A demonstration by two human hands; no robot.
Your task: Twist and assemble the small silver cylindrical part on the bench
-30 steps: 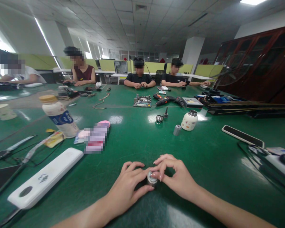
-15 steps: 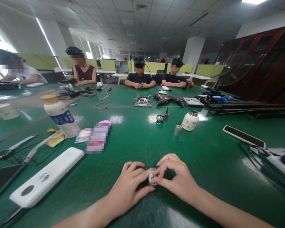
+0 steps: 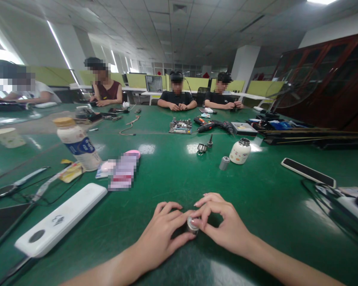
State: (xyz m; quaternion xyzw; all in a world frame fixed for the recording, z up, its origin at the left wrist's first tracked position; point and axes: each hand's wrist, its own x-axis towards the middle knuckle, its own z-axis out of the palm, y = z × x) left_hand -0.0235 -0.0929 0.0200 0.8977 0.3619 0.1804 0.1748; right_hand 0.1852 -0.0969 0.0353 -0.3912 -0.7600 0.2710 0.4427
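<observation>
A small round metal part stands on the green table near its front edge. My left hand grips it from the left between thumb and index finger, the other fingers spread on the table side. From the right, my right hand has its thumb and index finger on the part's top, which they partly hide. Farther off are a grey cylinder, a cream bottle body without its lid, a metal cap with a ring and a small dark fitting.
On the left are a white power strip, a drink bottle and a purple packet. A circuit board and power drills lie ahead. A phone and cables are right. Several people sit across the table.
My right thumb and fingers have shifted slightly over the top of the metal part, showing more of its side. My left hand keeps its grip. The view has moved slightly.
</observation>
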